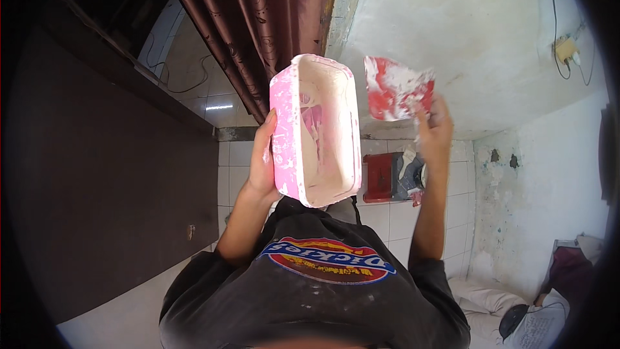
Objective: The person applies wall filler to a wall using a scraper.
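Observation:
My left hand (261, 158) grips the left side of a pink rectangular tub (286, 136), its thumb on the outer wall. The tub is tilted so its inside faces me, and whitish paste coats the walls and rim. To the right, my right hand (436, 126) is closed on a red putty scraper (399, 89), a flat, roughly square blade smeared with white paste. The blade is raised in front of the wall and stands apart from the tub. My right fingers are slightly blurred.
A patchy pale wall (465, 39) rises ahead, with a brown curtain (284, 13) at its left. A dark door (129, 174) stands on my left. On the tiled floor is a red and grey stool (380, 178) with tools on it. Sacks (491, 297) lie at lower right.

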Demonstrator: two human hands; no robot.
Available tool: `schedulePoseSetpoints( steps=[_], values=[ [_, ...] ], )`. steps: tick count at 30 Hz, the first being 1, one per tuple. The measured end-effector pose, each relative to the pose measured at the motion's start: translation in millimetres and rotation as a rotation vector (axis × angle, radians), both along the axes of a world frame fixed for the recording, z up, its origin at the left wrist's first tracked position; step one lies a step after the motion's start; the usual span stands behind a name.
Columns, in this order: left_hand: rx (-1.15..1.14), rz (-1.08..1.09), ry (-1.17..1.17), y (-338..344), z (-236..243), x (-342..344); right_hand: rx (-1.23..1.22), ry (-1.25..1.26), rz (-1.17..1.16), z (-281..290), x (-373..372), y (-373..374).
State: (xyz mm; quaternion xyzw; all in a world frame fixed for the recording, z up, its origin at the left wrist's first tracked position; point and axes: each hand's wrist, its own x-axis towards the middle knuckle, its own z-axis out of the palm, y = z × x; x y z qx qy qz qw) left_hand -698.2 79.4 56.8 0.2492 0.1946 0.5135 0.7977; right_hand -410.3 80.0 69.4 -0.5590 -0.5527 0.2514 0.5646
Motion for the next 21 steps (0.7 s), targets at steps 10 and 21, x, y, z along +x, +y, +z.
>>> schedulePoseSetpoints(
  steps=[10,21],
  values=[
    [-0.031,-0.165,0.302,13.2,4.4,-7.9,0.047,-0.858,0.177,88.4,-23.6,12.1],
    [-0.027,-0.214,0.404,23.4,9.0,-7.4,-0.316,-0.701,0.533,74.6,-24.4,32.5]
  ],
)
